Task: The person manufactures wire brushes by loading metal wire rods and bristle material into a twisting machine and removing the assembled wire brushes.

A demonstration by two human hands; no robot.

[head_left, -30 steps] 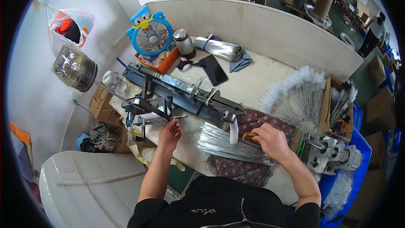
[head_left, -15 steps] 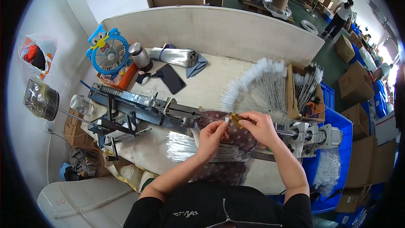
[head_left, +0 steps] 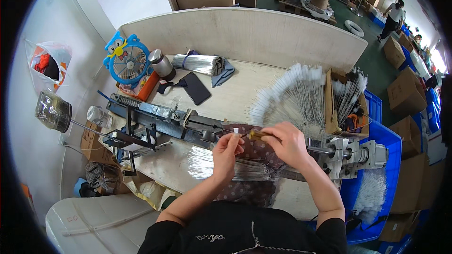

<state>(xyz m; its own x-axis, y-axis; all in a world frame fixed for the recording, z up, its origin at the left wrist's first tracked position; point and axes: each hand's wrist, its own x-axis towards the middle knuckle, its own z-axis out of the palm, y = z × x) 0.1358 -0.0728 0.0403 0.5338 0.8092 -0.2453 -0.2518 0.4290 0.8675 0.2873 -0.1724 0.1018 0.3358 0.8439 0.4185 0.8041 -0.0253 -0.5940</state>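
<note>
Now left hand [head_left: 227, 153] pinching white tip [head_left: 236, 132], right hand [head_left: 287, 143] gripping brown tool [head_left: 258, 134]

Both forearms bare, entering from the lower edge out of black sleeves, converging toward frame centre.

Left hand [head_left: 226, 153]: forearm runs up from about 7 o'clock, wrist roughly straight. Fingers curled, thumb and forefinger pinched together at the top of the hand, tips pointing toward 1 o'clock. Back of hand faces the camera.

Right hand [head_left: 287, 143]: forearm comes up from about 5 o'clock, wrist bent inward. Fingers folded in a loose fist, thumb and forefinger pinched and pointing toward 9 o'clock, at the left hand.

The two pinches sit close together, just apart, left hand slightly lower. Elbows flared outward, both hands raised in front of the torso.
</note>
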